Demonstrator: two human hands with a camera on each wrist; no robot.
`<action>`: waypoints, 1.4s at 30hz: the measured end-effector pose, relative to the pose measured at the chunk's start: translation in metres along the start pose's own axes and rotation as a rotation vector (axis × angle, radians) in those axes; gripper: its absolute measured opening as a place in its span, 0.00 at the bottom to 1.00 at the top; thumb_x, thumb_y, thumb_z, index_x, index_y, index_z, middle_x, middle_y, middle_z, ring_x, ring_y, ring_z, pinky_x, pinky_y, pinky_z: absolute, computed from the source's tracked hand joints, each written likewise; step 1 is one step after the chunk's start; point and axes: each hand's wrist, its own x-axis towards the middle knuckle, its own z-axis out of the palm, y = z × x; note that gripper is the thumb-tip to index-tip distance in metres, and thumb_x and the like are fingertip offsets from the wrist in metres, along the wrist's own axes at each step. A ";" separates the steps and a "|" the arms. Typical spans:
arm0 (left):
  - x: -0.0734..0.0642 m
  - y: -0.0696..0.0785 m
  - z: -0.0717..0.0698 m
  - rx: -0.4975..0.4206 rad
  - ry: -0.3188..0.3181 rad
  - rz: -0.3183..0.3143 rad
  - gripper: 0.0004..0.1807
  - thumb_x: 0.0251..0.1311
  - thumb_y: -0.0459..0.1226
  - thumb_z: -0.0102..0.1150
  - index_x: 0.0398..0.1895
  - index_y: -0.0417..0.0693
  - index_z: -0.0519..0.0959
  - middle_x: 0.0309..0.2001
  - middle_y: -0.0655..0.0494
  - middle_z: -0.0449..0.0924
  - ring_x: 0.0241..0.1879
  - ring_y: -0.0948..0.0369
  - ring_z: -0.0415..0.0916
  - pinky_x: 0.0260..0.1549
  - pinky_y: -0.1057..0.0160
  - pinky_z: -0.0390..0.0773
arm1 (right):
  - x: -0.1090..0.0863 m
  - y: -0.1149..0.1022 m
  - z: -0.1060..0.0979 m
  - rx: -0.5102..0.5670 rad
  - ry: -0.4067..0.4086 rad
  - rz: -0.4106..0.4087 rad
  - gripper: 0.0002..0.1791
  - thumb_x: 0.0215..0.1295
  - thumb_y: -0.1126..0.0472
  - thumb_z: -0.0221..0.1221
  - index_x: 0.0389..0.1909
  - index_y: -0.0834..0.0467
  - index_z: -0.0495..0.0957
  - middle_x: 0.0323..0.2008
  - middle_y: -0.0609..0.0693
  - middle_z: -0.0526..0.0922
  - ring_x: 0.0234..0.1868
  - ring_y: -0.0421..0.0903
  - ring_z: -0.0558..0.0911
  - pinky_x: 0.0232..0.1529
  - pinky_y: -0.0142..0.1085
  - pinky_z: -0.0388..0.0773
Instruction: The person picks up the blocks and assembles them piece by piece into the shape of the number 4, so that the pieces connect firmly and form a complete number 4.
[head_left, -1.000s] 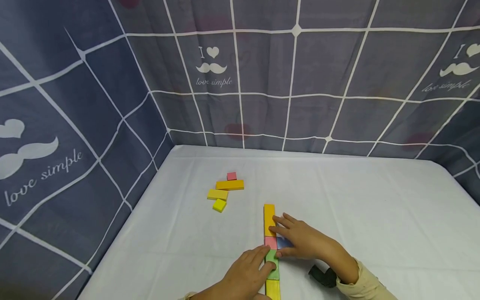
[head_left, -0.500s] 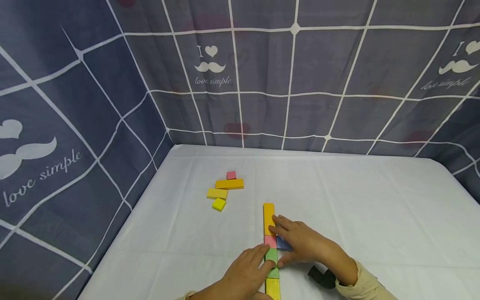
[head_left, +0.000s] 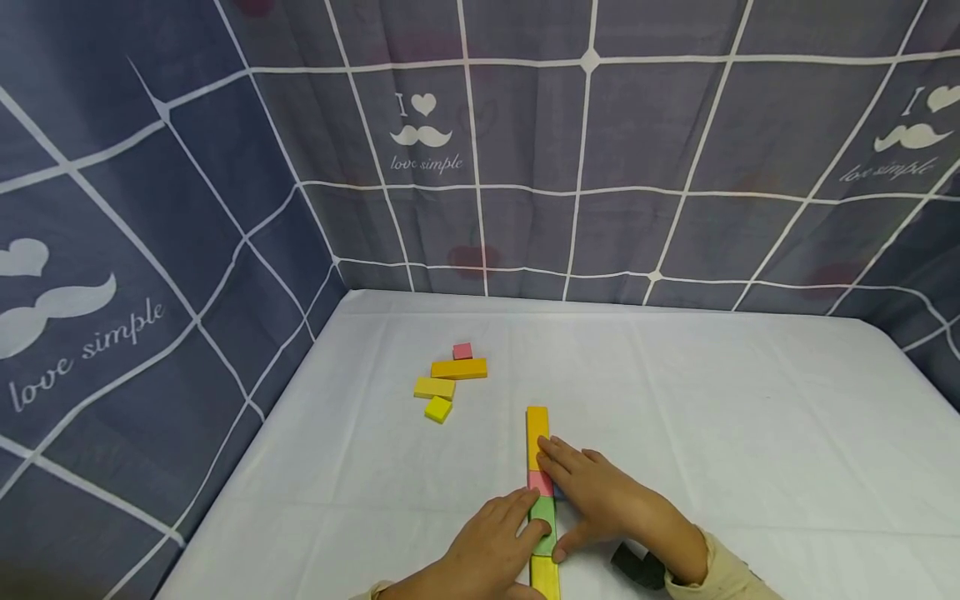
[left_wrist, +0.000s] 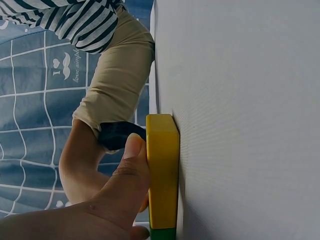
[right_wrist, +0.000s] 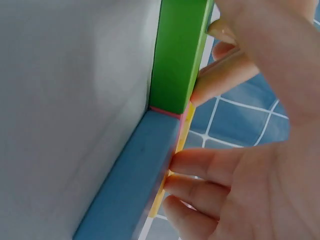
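Observation:
A straight row of blocks runs away from me: a yellow block (head_left: 546,577) nearest, then a green block (head_left: 544,510), a pink block (head_left: 540,483) and a long orange block (head_left: 537,423). A blue block (right_wrist: 135,165) joins the row's right side by the pink one, mostly hidden under my right hand (head_left: 607,504) in the head view. That hand's extended fingers lie over the orange and pink blocks, its thumb beside the green-yellow joint. From the left, my left hand (head_left: 483,550) rests its fingers on the green block. In the left wrist view its thumb touches the yellow block (left_wrist: 162,170).
Farther back and left lie a small pink cube (head_left: 462,351), a long orange block (head_left: 459,368), a pale yellow block (head_left: 434,387) and a yellow cube (head_left: 438,409). A black device (head_left: 637,567) sits at my right wrist. Grey checked cloth (head_left: 525,167) walls the white table (head_left: 712,375).
My right hand has shifted across the blue block, covering more of it, and its thumb has slid toward me along the row. My left hand and the blocks stay put.

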 end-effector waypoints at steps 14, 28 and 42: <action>0.000 -0.001 0.001 0.010 0.013 0.005 0.34 0.53 0.69 0.46 0.49 0.54 0.70 0.58 0.49 0.71 0.60 0.58 0.68 0.53 0.64 0.74 | 0.001 -0.005 0.004 0.004 -0.002 0.007 0.70 0.31 0.27 0.67 0.70 0.67 0.55 0.73 0.61 0.52 0.73 0.56 0.57 0.67 0.55 0.60; 0.000 -0.001 0.003 0.021 0.065 0.015 0.34 0.51 0.69 0.48 0.48 0.54 0.70 0.57 0.49 0.71 0.57 0.59 0.70 0.51 0.65 0.74 | 0.005 -0.002 0.002 -0.001 0.020 -0.003 0.60 0.30 0.28 0.69 0.61 0.63 0.64 0.71 0.59 0.56 0.65 0.55 0.68 0.63 0.51 0.67; 0.000 -0.001 0.002 0.003 0.023 0.011 0.34 0.52 0.69 0.46 0.49 0.54 0.69 0.58 0.49 0.70 0.59 0.59 0.69 0.53 0.65 0.74 | 0.006 0.000 0.003 -0.033 0.020 -0.018 0.62 0.29 0.26 0.67 0.63 0.64 0.63 0.71 0.59 0.58 0.66 0.54 0.67 0.65 0.53 0.63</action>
